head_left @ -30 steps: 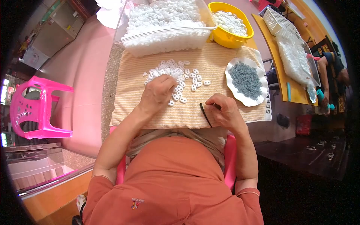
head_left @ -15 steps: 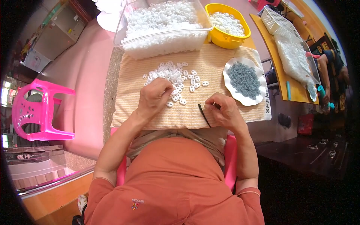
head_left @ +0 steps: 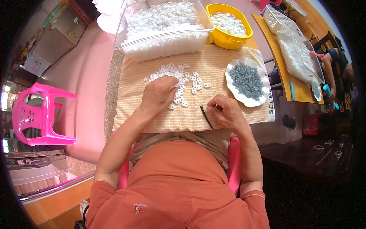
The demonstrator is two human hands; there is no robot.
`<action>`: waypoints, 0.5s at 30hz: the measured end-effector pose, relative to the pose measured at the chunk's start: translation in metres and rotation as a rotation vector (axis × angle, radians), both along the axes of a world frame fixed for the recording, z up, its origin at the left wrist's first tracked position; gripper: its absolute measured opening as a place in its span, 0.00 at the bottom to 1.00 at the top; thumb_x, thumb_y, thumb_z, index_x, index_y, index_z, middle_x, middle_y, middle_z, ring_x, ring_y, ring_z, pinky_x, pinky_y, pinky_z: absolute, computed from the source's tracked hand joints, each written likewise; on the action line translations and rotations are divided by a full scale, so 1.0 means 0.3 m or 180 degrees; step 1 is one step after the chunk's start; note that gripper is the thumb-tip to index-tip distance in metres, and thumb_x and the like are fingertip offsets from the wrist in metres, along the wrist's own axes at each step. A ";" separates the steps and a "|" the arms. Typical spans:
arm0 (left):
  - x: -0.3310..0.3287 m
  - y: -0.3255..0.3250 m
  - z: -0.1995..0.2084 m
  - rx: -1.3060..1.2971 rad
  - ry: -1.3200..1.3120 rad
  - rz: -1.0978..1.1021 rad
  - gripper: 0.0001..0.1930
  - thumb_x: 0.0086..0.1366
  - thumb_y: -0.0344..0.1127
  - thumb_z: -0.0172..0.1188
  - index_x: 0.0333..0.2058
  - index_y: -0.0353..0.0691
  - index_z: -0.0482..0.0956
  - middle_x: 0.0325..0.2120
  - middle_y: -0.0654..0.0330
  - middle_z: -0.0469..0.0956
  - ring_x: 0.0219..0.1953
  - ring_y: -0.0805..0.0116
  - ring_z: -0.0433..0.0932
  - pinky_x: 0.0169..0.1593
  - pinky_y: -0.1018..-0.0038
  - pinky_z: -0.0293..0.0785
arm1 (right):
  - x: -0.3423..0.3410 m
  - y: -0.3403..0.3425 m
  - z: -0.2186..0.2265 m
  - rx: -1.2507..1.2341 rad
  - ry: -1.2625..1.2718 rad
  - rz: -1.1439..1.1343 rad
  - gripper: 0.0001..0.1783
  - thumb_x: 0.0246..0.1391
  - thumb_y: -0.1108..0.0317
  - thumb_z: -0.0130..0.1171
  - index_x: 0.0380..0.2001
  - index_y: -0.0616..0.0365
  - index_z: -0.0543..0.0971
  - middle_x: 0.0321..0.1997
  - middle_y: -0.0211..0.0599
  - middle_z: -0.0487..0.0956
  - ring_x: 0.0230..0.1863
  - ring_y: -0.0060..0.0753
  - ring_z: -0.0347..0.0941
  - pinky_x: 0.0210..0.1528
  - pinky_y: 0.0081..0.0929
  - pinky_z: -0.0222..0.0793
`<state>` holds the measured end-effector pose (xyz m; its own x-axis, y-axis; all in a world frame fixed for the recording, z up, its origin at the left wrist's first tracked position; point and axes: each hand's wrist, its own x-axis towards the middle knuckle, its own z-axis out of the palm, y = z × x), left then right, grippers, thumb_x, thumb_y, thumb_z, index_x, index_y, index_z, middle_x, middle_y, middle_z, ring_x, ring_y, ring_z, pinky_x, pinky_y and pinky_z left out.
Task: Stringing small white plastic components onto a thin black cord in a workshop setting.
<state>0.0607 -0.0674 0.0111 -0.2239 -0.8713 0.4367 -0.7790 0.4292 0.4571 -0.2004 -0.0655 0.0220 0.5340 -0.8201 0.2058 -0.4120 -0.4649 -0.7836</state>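
My left hand [head_left: 158, 92] is at the near edge of a pile of small white two-hole oval pieces [head_left: 166, 71], with the thumb and fingertips closed on one white piece [head_left: 176, 85]. To the right, my right hand [head_left: 227, 113] hovers low over the striped towel [head_left: 141, 110], fingers curled and pinched together. What sits between those fingertips is too small to tell. Beside it is a thin black strip [head_left: 206, 117]; whether it lies on the towel or touches the hand I cannot tell. A white scalloped dish [head_left: 249, 102] of small grey rods [head_left: 247, 81] stands beyond my right hand.
A clear plastic bin [head_left: 164, 41] full of white pieces stands at the back, beside a yellow basin [head_left: 230, 42] holding more. At left is a pink plastic chair [head_left: 45, 114]. On the right, another person's arm [head_left: 331, 76] is near a second table [head_left: 291, 89].
My left hand has turned slightly and its fingertips have risen a little, showing a white piece in their grip. My right hand and the black strip stay nearly in place.
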 end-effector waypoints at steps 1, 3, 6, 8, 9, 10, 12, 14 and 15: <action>-0.002 -0.003 0.003 0.0001 -0.0001 -0.0005 0.07 0.55 0.29 0.60 0.34 0.38 0.76 0.27 0.52 0.76 0.32 0.51 0.77 0.37 0.60 0.73 | -0.001 0.000 -0.001 0.0001 -0.0001 -0.0005 0.05 0.46 0.79 0.60 0.29 0.64 0.76 0.27 0.43 0.76 0.28 0.41 0.73 0.30 0.30 0.67; -0.005 -0.008 0.012 0.0051 -0.0208 -0.0019 0.06 0.55 0.29 0.59 0.33 0.38 0.74 0.26 0.52 0.76 0.32 0.51 0.77 0.36 0.59 0.72 | -0.002 0.001 -0.002 0.0071 0.0035 -0.0018 0.04 0.47 0.78 0.60 0.29 0.63 0.76 0.27 0.43 0.76 0.28 0.42 0.73 0.31 0.31 0.67; -0.004 -0.019 0.003 -0.0038 -0.0369 -0.0005 0.05 0.55 0.29 0.60 0.32 0.39 0.75 0.24 0.53 0.77 0.29 0.54 0.77 0.32 0.63 0.72 | -0.002 0.001 -0.001 0.0039 0.0059 -0.0007 0.04 0.47 0.78 0.59 0.29 0.63 0.76 0.27 0.44 0.76 0.28 0.42 0.73 0.31 0.31 0.67; -0.002 -0.025 -0.008 0.0021 -0.0342 -0.0018 0.05 0.56 0.29 0.60 0.32 0.40 0.75 0.24 0.53 0.76 0.28 0.54 0.77 0.32 0.63 0.72 | 0.000 0.004 0.002 0.0072 0.0072 -0.0030 0.04 0.47 0.78 0.59 0.29 0.63 0.76 0.27 0.44 0.76 0.28 0.43 0.74 0.31 0.31 0.67; -0.002 -0.028 -0.011 0.0084 -0.0314 -0.0031 0.05 0.56 0.30 0.60 0.32 0.40 0.75 0.23 0.53 0.76 0.28 0.54 0.77 0.32 0.62 0.72 | 0.001 0.005 0.003 0.0108 0.0087 -0.0053 0.04 0.47 0.78 0.59 0.29 0.63 0.76 0.27 0.44 0.76 0.29 0.43 0.74 0.31 0.31 0.67; -0.004 -0.030 -0.010 0.0081 -0.0311 -0.0035 0.05 0.56 0.30 0.60 0.32 0.40 0.75 0.23 0.53 0.76 0.28 0.54 0.77 0.32 0.62 0.72 | 0.001 0.005 0.001 0.0105 0.0090 -0.0058 0.04 0.47 0.78 0.59 0.29 0.63 0.76 0.27 0.44 0.76 0.29 0.43 0.74 0.31 0.31 0.67; -0.009 -0.033 -0.008 0.0103 -0.0362 -0.0035 0.05 0.56 0.30 0.59 0.31 0.39 0.74 0.22 0.52 0.76 0.27 0.52 0.77 0.31 0.62 0.72 | -0.002 0.006 -0.005 0.0117 0.0073 -0.0055 0.04 0.47 0.78 0.59 0.29 0.63 0.76 0.27 0.44 0.76 0.29 0.43 0.74 0.31 0.31 0.68; -0.011 -0.035 -0.003 0.0117 -0.0394 -0.0040 0.05 0.57 0.30 0.59 0.31 0.39 0.74 0.22 0.52 0.76 0.27 0.52 0.77 0.31 0.61 0.72 | -0.001 0.007 -0.002 0.0109 0.0069 -0.0056 0.04 0.47 0.78 0.59 0.29 0.63 0.77 0.27 0.44 0.76 0.29 0.42 0.74 0.31 0.31 0.68; -0.013 -0.037 -0.002 0.0134 -0.0428 -0.0043 0.05 0.57 0.31 0.59 0.31 0.39 0.74 0.23 0.52 0.76 0.27 0.52 0.78 0.31 0.61 0.72 | -0.002 0.008 -0.001 0.0104 0.0063 -0.0056 0.04 0.47 0.78 0.59 0.29 0.63 0.77 0.27 0.44 0.76 0.29 0.42 0.74 0.31 0.31 0.68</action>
<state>0.0569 -0.0785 0.0104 -0.2896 -0.8847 0.3652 -0.8288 0.4227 0.3668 -0.2010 -0.0631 0.0218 0.5232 -0.8354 0.1683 -0.4355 -0.4319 -0.7898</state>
